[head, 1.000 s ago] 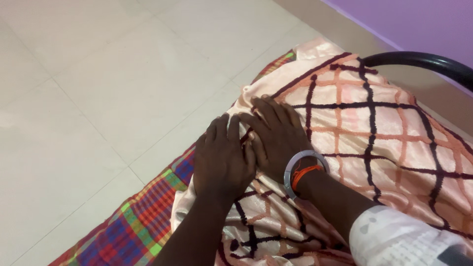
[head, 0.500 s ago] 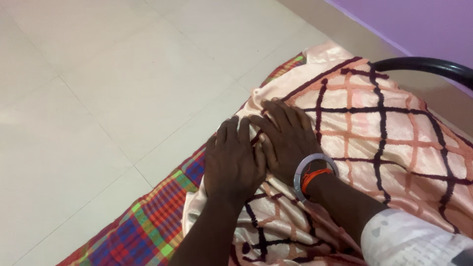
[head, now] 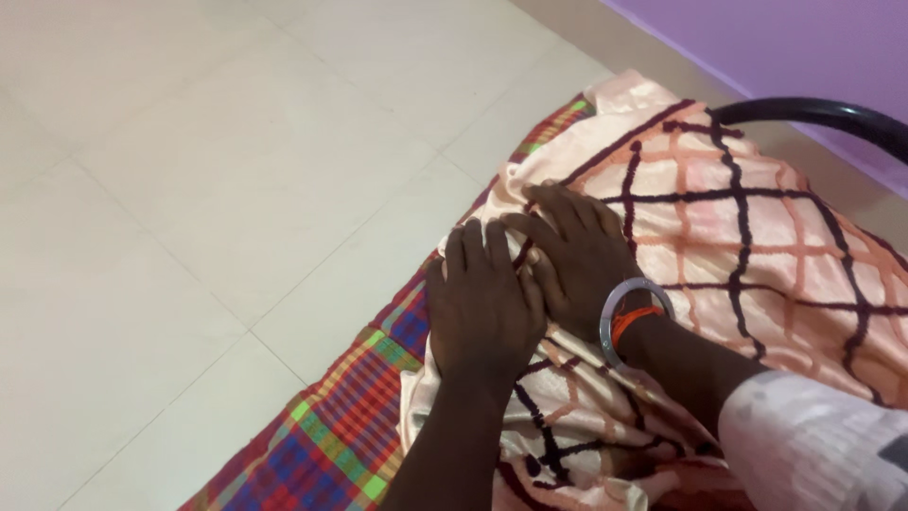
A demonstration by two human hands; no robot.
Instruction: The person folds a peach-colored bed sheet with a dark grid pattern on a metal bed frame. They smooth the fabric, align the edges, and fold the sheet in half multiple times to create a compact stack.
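My left hand (head: 484,308) and my right hand (head: 577,254) lie side by side, palms down, on a shiny peach blanket (head: 757,255) with a dark maroon and orange lattice pattern. The fingers of both hands curl over a bunched fold at the blanket's edge and press into it. My right wrist carries a silver bangle (head: 632,317) and an orange thread. The blanket is rumpled below my wrists.
Under the blanket lies a multicoloured plaid sheet (head: 331,435) whose edge hangs toward the cream tiled floor (head: 189,189). A black curved metal rail (head: 813,114) stands at the far right below a purple wall (head: 804,47). My white patterned sleeve (head: 813,454) fills the lower right corner.
Both hands stay pressed on the blanket's fold; they and the bedding appear shifted right in the view, mostly from head movement.
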